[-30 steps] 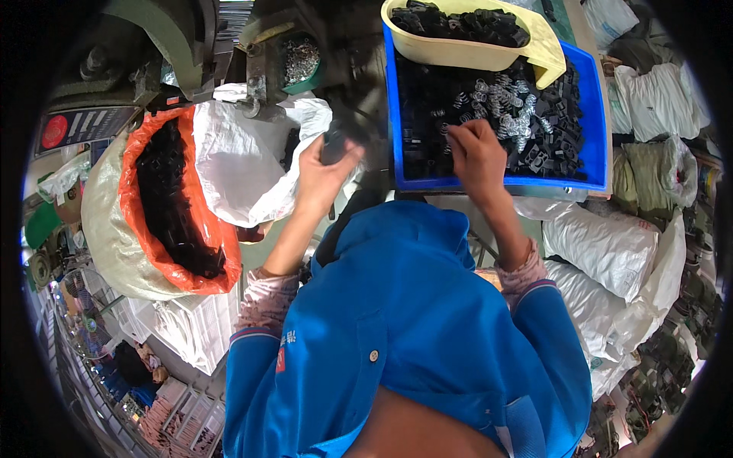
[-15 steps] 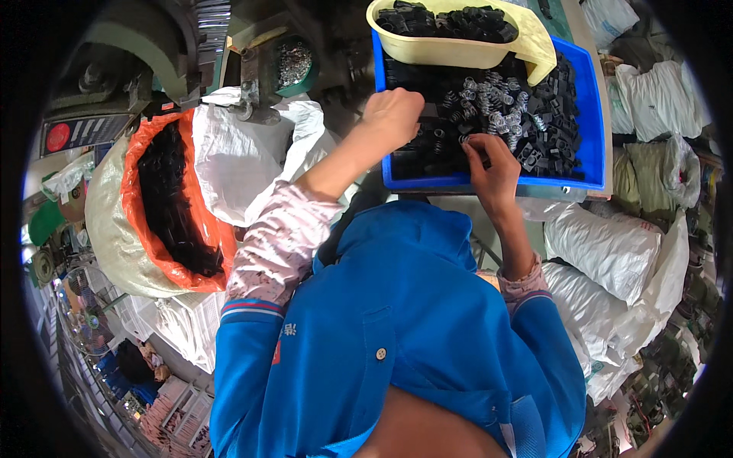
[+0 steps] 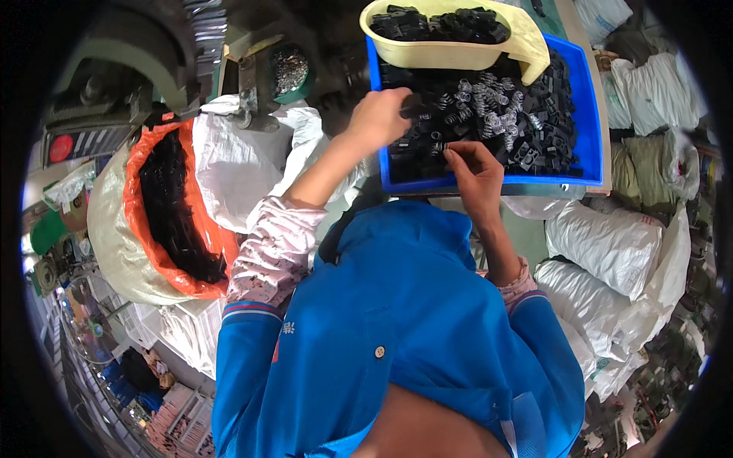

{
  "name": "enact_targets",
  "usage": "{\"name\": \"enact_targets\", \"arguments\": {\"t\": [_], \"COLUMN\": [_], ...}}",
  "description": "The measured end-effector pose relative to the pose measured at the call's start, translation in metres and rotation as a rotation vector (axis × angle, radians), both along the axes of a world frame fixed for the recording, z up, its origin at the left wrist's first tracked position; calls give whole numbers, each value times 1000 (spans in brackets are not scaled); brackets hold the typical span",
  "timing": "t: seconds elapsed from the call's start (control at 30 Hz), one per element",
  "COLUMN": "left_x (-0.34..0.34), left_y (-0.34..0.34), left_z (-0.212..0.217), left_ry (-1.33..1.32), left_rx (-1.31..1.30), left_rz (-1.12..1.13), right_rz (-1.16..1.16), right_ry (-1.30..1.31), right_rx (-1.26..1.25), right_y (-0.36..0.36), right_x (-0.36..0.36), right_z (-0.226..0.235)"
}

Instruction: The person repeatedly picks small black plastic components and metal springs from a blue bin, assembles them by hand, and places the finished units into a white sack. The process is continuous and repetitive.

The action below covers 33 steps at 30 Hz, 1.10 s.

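Observation:
My left hand (image 3: 379, 120) is closed above the left edge of a blue tray, with a small black plastic part (image 3: 413, 106) at its fingertips. Thumb and forefinger of my right hand (image 3: 477, 169) pinch a small metal coil spring (image 3: 438, 147) over the tray's near side. Beneath both hands, the blue tray (image 3: 592, 114) holds many black plastic parts (image 3: 553, 111). A heap of loose coil springs (image 3: 498, 103) lies on them, right of my hands. A pale yellow scoop-shaped container (image 3: 427, 56), filled with black parts, rests across the tray's far side.
Left of me stands a sack with an orange liner (image 3: 210, 229), full of dark parts, beside a white sack (image 3: 233, 164). A green bowl of small metal pieces (image 3: 292, 72) sits near a machine (image 3: 92, 84). Stuffed white sacks (image 3: 603, 244) lie on the right.
My right hand has shifted left and slightly nearer, away from the spring heap, with a spring at its fingertips. My left hand has moved a little left, and a black part now shows there.

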<state>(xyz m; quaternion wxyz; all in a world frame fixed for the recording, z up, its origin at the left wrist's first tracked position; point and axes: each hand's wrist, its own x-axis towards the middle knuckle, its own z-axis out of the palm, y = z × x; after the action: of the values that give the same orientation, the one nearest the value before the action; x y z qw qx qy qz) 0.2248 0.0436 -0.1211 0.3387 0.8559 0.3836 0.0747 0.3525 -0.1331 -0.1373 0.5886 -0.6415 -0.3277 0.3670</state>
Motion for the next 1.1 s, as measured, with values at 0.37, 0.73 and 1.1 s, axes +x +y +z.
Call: {"name": "enact_targets", "arguments": {"t": [0.37, 0.73, 1.1], "left_x": [12, -65, -91], "left_y": [-10, -14, -45], "left_z": [-16, 7, 21], "left_ry": [-25, -964, -1206], "left_rx": [90, -1511, -1271], "left_rz": [-74, 583, 803], "right_rz": [-14, 248, 344], "right_ry": [-78, 54, -646], "right_rx": [-21, 178, 414], "right_y": [16, 45, 84], "right_x": [6, -28, -53], "right_z": [7, 39, 45]}}
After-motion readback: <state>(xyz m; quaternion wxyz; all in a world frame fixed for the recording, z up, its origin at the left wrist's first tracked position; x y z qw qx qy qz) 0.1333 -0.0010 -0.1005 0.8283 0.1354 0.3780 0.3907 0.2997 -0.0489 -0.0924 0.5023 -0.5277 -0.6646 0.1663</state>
